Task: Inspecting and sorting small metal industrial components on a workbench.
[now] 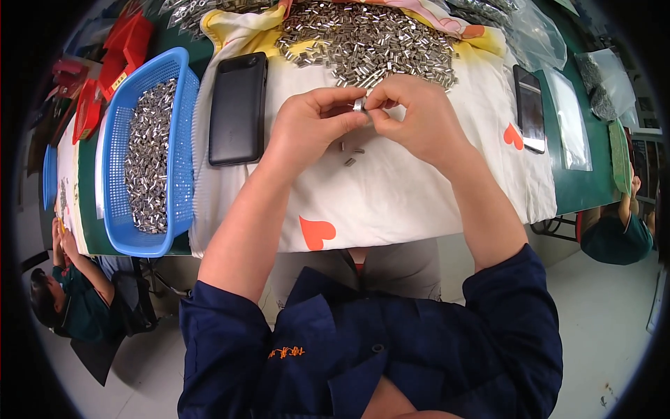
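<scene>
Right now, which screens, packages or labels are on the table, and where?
Black phone-like device: left of the hands, lying flat, rectangular.
Phone: right cloth edge, dark screen, pale rim.
Clear plastic bag: beside that phone, flat.
Yellow label: on red box, far left.

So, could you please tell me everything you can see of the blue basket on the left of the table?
The blue basket is a rectangular plastic tray with slotted, mesh-like walls and a solid rolled rim. It lies flat on the green table, its long side running away from the person, its near corner reaching the table's front edge. It is partly filled with small silvery metal sleeves, heaped along its middle. Its right wall lies against the edge of the white cloth, beside a black phone-like device. Neither hand touches it.
</scene>
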The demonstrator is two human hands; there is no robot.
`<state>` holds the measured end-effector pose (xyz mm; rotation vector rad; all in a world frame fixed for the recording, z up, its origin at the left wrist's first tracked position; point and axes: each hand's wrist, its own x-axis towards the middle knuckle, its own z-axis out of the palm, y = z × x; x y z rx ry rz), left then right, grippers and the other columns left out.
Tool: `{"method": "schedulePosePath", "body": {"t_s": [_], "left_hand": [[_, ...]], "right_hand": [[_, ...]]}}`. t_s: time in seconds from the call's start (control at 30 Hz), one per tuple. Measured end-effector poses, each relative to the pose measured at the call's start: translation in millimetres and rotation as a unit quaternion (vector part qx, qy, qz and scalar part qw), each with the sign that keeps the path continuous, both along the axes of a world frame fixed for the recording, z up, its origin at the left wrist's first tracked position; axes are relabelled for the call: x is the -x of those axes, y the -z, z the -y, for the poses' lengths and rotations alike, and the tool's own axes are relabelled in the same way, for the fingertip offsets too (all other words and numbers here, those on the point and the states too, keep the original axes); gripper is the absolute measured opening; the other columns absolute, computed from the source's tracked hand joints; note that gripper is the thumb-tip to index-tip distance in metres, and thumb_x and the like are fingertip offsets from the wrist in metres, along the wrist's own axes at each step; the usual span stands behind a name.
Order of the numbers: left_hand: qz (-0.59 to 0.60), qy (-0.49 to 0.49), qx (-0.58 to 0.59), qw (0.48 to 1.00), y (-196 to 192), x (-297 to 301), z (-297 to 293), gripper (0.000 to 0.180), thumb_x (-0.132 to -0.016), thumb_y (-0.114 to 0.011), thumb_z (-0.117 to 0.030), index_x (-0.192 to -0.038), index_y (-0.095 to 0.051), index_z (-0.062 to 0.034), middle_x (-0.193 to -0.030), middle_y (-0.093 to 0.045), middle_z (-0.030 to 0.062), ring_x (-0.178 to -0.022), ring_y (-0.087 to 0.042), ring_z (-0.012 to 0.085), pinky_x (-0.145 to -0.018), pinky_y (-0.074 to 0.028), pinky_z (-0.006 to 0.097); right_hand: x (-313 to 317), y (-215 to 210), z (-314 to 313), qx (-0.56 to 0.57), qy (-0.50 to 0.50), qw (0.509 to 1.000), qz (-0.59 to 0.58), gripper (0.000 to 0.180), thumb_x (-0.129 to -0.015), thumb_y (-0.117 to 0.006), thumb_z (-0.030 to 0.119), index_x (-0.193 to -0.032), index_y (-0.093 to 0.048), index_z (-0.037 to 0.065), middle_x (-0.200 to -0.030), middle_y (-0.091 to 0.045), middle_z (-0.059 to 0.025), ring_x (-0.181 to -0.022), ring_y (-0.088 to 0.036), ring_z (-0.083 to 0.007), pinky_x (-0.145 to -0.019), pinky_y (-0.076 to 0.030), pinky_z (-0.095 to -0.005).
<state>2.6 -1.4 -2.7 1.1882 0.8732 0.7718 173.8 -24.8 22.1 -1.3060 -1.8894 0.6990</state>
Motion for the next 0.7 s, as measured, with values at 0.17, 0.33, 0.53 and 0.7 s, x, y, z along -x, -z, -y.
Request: {"method": "schedulePosePath", "body": {"t_s": [0.17,0.33,0.53,0.7], "left_hand": [[0.018,-0.016,0.015,1.0,0.2,1.7,-1.3,0.032,-0.073,-0.067,-0.005,-0.104,-0.058,0.0006,-0.086,-0.063,0.0041,-0.075,-0.057,0.0069,-0.065,-0.046,0.019],[-0.016,-0.013,0.012,1.0,-3.2,-0.1,-0.8,0.032,-0.073,-0.067,-0.005,-0.104,-0.059,0.0001,-0.086,-0.063,0.0038,-0.076,-0.057,0.007,-0.065,-0.046,0.018],[0.001,0.017,0.019,1.0,-3.1,3.9,-2.6,0.033,-0.074,-0.066,-0.004,-0.105,-0.057,0.0015,-0.086,-0.063,0.005,-0.077,-0.057,0.0078,-0.068,-0.046,0.019],[0.064,0.019,0.041,0.997,-3.8,3.3,-1.6,0.033,-0.075,-0.064,-0.005,-0.106,-0.057,0.0024,-0.087,-0.063,0.0057,-0.079,-0.058,0.0092,-0.071,-0.046,0.021]], "right_hand": [[3.0,-4.1,1.7,0.017,0.017,0.999,-0.027,0.007,-0.065,-0.059,0.007,-0.07,-0.057,0.003,-0.07,-0.058,-0.0079,-0.066,-0.056,-0.0228,-0.061,-0.045,-0.0312],[0.8,-0.2,1.1,-0.065,0.001,0.997,0.046,0.008,-0.065,-0.06,0.006,-0.072,-0.057,0.002,-0.07,-0.059,-0.0073,-0.065,-0.057,-0.0205,-0.06,-0.046,-0.0295],[-1.9,-5.5,0.1,0.047,-0.009,0.998,-0.042,0.008,-0.067,-0.06,0.005,-0.073,-0.059,0.001,-0.069,-0.06,-0.0066,-0.061,-0.057,-0.014,-0.059,-0.047,-0.0249],[-2.6,-7.0,0.8,0.072,0.004,0.995,-0.074,0.008,-0.067,-0.059,0.005,-0.072,-0.059,0.0,-0.068,-0.06,-0.0059,-0.06,-0.056,-0.0128,-0.059,-0.047,-0.0242]]}}
